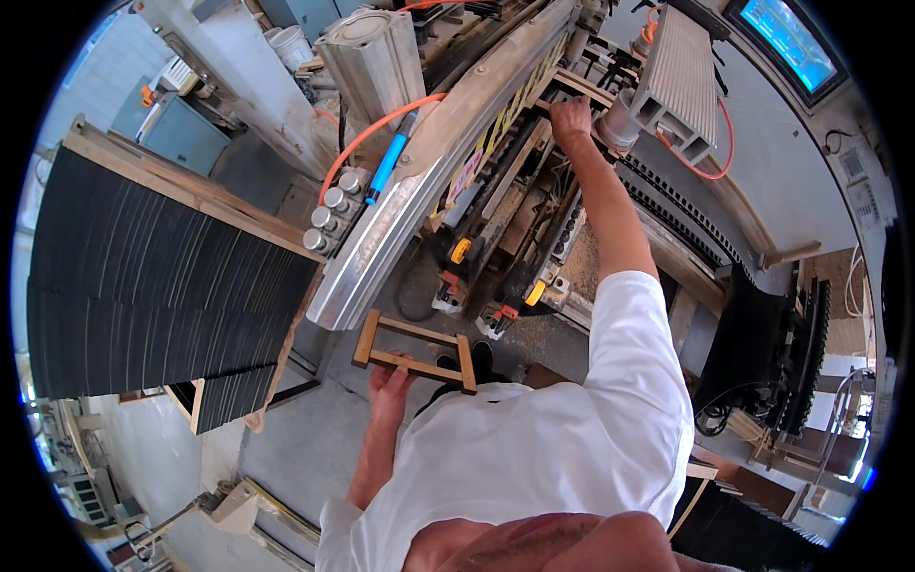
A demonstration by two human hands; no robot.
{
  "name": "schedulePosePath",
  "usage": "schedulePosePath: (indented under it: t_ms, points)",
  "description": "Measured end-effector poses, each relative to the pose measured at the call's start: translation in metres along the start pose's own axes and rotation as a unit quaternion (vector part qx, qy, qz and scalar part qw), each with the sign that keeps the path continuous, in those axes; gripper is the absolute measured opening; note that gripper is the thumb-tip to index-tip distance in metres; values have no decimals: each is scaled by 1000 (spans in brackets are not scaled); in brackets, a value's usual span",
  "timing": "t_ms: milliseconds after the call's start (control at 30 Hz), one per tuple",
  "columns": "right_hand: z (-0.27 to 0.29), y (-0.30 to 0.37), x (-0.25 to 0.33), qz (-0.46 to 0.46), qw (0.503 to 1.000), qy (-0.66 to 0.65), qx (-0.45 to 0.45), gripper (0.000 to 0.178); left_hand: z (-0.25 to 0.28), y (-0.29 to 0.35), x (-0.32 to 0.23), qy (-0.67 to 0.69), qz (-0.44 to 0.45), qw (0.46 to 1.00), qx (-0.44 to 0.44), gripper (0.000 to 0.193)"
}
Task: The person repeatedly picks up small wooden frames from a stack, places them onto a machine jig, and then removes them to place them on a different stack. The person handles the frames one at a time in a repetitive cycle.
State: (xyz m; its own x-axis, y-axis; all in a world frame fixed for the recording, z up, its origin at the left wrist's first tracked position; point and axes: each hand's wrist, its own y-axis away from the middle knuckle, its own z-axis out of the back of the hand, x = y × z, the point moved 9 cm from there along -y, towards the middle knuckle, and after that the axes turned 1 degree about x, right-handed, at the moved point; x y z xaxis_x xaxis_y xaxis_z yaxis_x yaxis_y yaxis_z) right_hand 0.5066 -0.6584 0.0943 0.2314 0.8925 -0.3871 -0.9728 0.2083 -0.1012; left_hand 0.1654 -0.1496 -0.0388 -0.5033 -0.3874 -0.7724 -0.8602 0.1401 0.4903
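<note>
My left hand (386, 381) is low on the left, its fingers closed on the near rail of a small open wooden frame (416, 331). The frame has two long rails and two shorter end pieces, and it is held tilted in front of my body. My right arm stretches far forward over the machine bed (519, 205). At its far end my right hand (570, 116) is closed, close to wooden strips (583, 88) lying across the machine. What its fingers grip, if anything, is hidden.
A metal beam (419, 191) with a blue marker-like tube (391, 157) rises left of the bed. A ribbed metal block (679, 76) hangs near my right hand. Tall stacks of dark panels (162, 286) stand left. A lit screen (786, 43) is at far right; yellow knobs (536, 293) are nearer.
</note>
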Motion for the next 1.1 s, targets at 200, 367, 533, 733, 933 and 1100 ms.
schedulePosePath:
  t_ms: [200, 367, 533, 733, 933, 1100]
  points:
    - [-16, -21, -10, 86, 995, -5, -43, 13, 7, -10, 8, -13, -4, 999, -45, 38]
    - [6, -24, -3, 93, 992, -81, 3, 15, 6, -17, 16, -48, 8, 995, -87, 42]
    - [-18, -32, -19, 71, 985, -153, 21, 19, 10, -22, 27, -39, -4, 997, -71, 37]
    - [-17, -17, -16, 79, 978, -178, -67, 21, 15, -16, 40, -24, -2, 994, -108, 37]
    - [-65, -56, -26, 15, 968, -224, -115, 22, 23, -37, 51, -67, 6, 994, -83, 37]
    - [-60, -68, 18, 48, 978, -198, -53, 25, 13, -40, 38, -82, 1, 992, -94, 36]
